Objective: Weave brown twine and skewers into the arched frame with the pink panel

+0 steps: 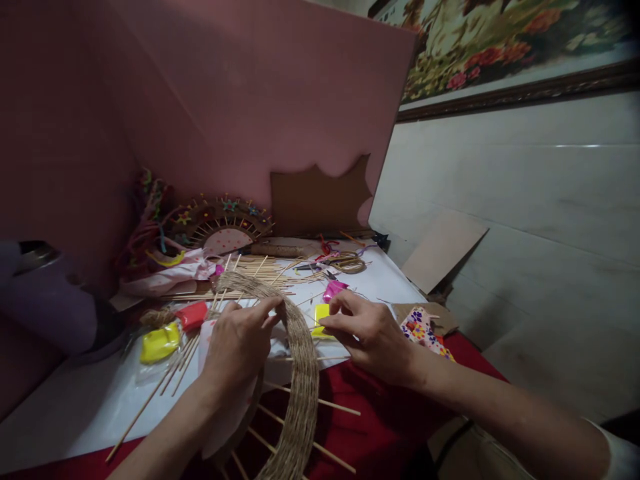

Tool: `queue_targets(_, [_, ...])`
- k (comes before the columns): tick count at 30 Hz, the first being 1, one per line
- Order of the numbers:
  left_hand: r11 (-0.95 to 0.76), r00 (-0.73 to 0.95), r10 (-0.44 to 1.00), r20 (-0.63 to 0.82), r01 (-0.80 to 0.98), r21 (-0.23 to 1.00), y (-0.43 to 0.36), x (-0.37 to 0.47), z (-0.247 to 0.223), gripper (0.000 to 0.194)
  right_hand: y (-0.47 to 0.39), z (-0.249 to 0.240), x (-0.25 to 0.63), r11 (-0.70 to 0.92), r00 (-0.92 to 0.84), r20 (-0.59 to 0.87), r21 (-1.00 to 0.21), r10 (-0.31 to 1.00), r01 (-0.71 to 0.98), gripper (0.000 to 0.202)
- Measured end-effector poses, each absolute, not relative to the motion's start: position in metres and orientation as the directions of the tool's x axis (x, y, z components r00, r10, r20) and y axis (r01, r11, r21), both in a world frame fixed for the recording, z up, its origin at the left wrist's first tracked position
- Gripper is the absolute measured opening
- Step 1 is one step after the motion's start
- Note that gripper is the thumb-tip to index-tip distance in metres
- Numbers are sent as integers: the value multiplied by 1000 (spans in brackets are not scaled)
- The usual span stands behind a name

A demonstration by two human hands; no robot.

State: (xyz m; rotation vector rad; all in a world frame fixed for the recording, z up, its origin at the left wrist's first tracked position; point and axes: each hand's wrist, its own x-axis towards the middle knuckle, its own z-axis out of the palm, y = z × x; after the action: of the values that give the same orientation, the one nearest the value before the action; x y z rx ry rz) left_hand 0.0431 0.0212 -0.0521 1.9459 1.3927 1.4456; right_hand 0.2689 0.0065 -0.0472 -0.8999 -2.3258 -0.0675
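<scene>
A fan-shaped craft piece with a curved band wrapped in brown twine stands before me, thin wooden sticks poking out across its arc. My left hand is closed on the band's inner edge near the top, thumb and forefinger pinching it. To the right of the band, my right hand has its thumb and forefinger pinched at the tip of a thin stick that juts from the arc. Most of that stick is hidden by the fingers. Just behind those fingertips lies a yellow clay packet.
A finished-looking decorated fan leans at the back, near loose sticks and scissors. Yellow and red packets lie left. Further right are a patterned cloth and a cardboard sheet. A pink panel rises behind.
</scene>
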Motion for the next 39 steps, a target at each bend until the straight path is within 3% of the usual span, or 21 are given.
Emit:
queue_targets(4, [-454,11,821,571,618,642,23,40,-51,15,-1,-42,269,749,-577,550,-145,604,646,23])
queue_targets(8, [-462,-30,824,566,542,702,24,37,-50,21,-2,-41,270,759,-586,525,-204,618,619,24])
queue_targets(12, [-495,-24,817,577,485,721,25,35,-50,24,3,-43,272,699,-507,483,-541,714,468,19])
queue_targets(15, [-497,19,798,602,586,641,25,34,-49,22,9,-43,276,476,-475,310,-833,824,282,16])
queue_targets(19, [-493,-24,781,624,590,639,23,35,-46,21,17,-42,284,136,-527,47,-982,848,132,21])
queue_targets(23, [-485,-39,762,647,628,609,21,34,-41,22,19,-45,286,-1,-553,-74,-991,830,131,21])
queue_targets(28, [-473,-56,750,659,650,595,22,30,-40,23,10,-57,276,84,-497,15,-990,868,116,19])
queue_targets(32, [-434,10,720,693,787,439,24,27,-46,25,-2,-62,270,210,-427,105,-956,898,207,19])
queue_targets(35, [-379,66,685,725,883,277,25,27,-49,24,-11,-56,269,387,-426,226,-857,876,341,17])
queue_targets(39, [-337,118,654,748,930,149,22,27,-46,27,-23,-46,269,622,-484,400,-595,778,509,20])
